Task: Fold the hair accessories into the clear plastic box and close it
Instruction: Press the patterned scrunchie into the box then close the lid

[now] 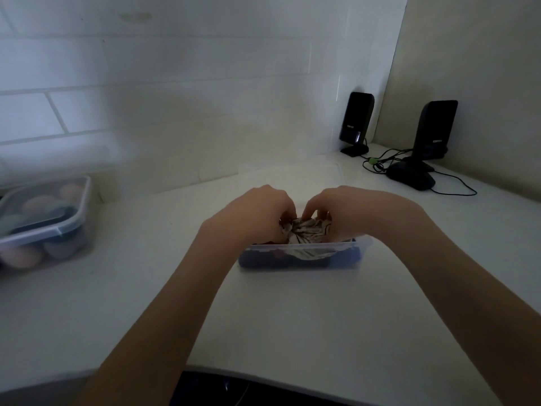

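A smooth white desk surface point(292, 312) fills the lower half of the frame, its curved front edge running along the bottom, and meets a pale wall of large white rectangular tiles point(175, 83) across the upper left, with a plain cream wall panel point(474, 68) at upper right. Just above centre sits the open clear plastic box point(304, 254), dark fabric showing through its near wall. Over it, the left hand point(257, 213) and the right hand point(351, 210) both curl their fingers into a striped cream fabric hair accessory point(307, 230), bunching it at the box's rim. At left stands a lidded clear plastic container point(44, 224) of pastel rounded items. At upper right stand two black desktop speakers point(355, 121) point(436, 127) with black cables point(456, 186).
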A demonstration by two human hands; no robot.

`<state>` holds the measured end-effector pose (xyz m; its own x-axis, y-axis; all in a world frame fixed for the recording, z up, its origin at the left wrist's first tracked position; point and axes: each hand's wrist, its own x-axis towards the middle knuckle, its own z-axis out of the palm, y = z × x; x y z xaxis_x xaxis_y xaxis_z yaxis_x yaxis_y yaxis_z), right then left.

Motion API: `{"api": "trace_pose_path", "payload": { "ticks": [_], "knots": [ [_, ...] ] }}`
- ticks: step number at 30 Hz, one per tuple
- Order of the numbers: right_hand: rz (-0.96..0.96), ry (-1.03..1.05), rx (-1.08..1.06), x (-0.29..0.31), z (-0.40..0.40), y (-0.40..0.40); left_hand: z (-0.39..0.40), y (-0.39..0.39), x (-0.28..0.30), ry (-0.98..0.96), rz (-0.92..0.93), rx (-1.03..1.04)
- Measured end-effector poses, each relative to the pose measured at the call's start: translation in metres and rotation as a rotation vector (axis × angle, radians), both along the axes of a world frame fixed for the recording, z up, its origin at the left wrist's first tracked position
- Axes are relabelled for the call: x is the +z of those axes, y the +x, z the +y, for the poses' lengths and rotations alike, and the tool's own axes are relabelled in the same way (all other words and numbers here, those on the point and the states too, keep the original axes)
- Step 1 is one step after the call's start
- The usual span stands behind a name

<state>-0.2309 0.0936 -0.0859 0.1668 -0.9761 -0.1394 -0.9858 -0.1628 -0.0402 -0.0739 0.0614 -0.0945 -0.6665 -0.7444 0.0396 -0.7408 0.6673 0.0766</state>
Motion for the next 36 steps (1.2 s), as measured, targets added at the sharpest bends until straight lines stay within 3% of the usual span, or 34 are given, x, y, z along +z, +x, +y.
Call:
{"api": "trace_pose_path", "payload": {
  "ticks": [7, 12, 17, 23, 32, 36],
  "knots": [
    [0.093, -0.009, -0.050, -0.004, -0.001, -0.003, -0.003, -0.005, -0.004, 0.078, -0.005, 0.016],
    [0.233, 0.123, -0.023, 0.008, -0.001, 0.001, -0.007, -0.003, -0.004, 0.115, -0.032, 0.016],
    [0.194, 0.157, 0.033, 0.007, 0.002, -0.010, -0.009, -0.004, -0.006, 0.108, -0.032, 0.027],
    [0.288, 0.140, 0.069, 0.006, -0.005, -0.002, -0.010, -0.007, -0.007, 0.080, -0.065, 0.036],
    [0.153, 0.159, 0.054, 0.001, -0.003, -0.014, -0.012, -0.004, -0.007, 0.118, -0.041, 0.044],
    [0.017, 0.148, 0.068, 0.011, 0.004, -0.018, -0.012, 0.003, 0.002, 0.250, 0.054, 0.046]
  ]
}}
